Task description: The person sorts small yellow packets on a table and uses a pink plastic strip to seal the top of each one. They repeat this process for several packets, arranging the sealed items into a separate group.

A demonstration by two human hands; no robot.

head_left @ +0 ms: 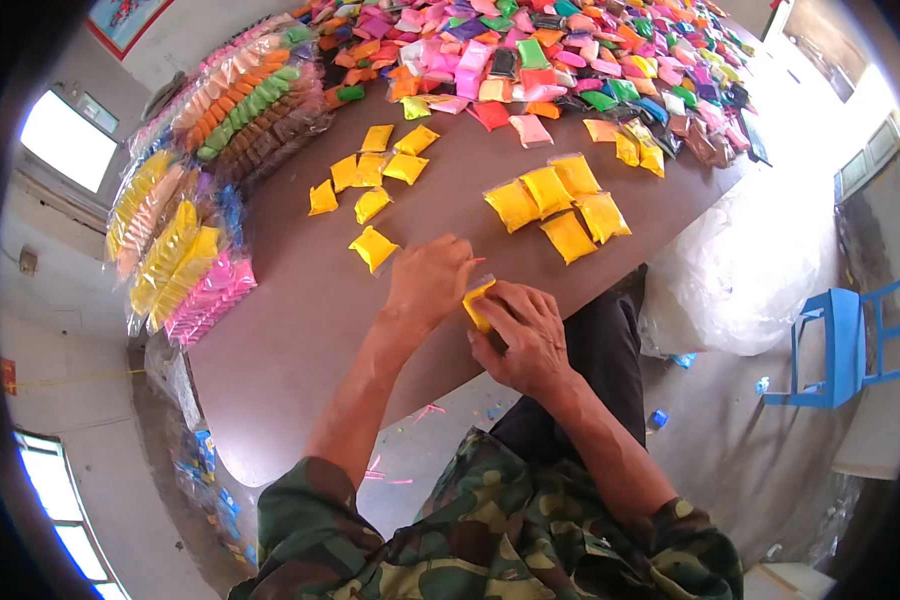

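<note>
Stacked packs of coloured packets (185, 215) line the left edge of a brown table (300, 330), with loose yellow packets (372, 247) scattered beside them. At centre, a person in a camouflage jacket works one small yellow packet (477, 301) between both hands just above the near edge of the table: the left hand (427, 283) has its fingers curled and pinching at the packet's upper corner, while the right hand (523, 335) is closed around its lower end. The packet's long axis runs on a slant, from lower left up to the right, its exposed corner pointing away from the person toward the table's far side. Held this close to the edge, it could slip through the fingers and drop to the floor. Farther right lie a cluster of yellow packets (558, 205), a multicoloured heap (570, 60), a clear plastic bag (740, 270) and a blue chair (840, 345).
</note>
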